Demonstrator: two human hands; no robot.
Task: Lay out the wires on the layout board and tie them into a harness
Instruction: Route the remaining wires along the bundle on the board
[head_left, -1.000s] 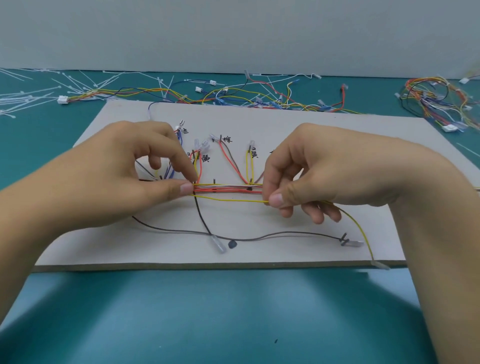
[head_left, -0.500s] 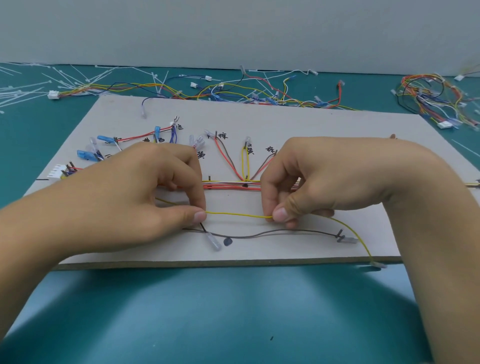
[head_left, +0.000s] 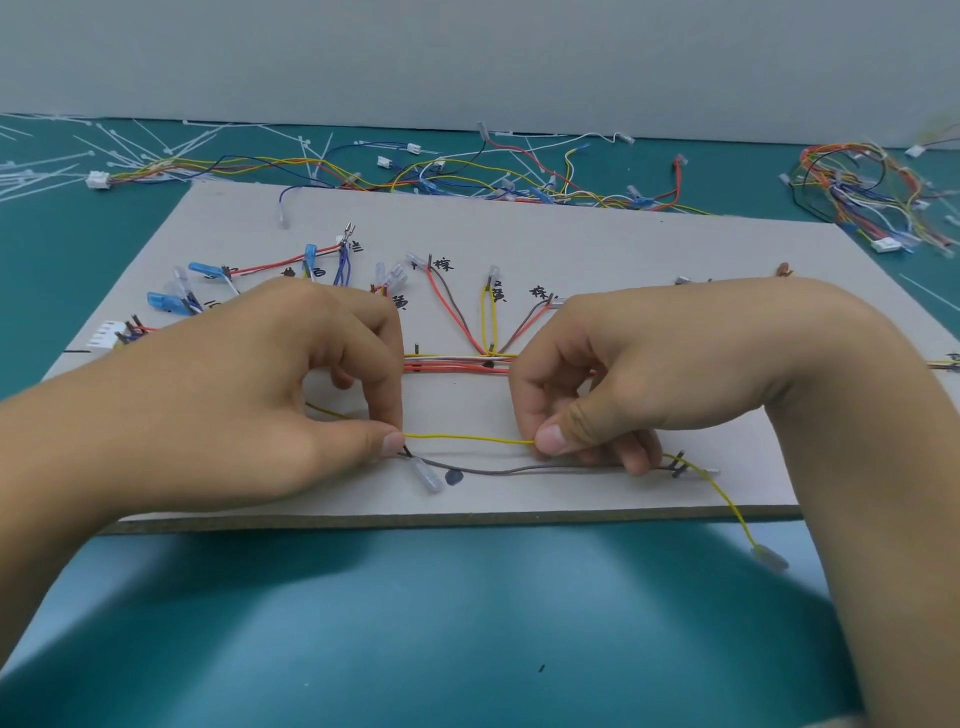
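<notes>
Pinching the yellow wire (head_left: 467, 438) over the near edge of the layout board (head_left: 623, 249): my left hand (head_left: 249, 410) and right hand (head_left: 675, 374), thumb and forefinger clamped on it. Mid-board: red wire bundle (head_left: 452, 366). Beyond the board: loose wires (head_left: 457, 179).
</notes>
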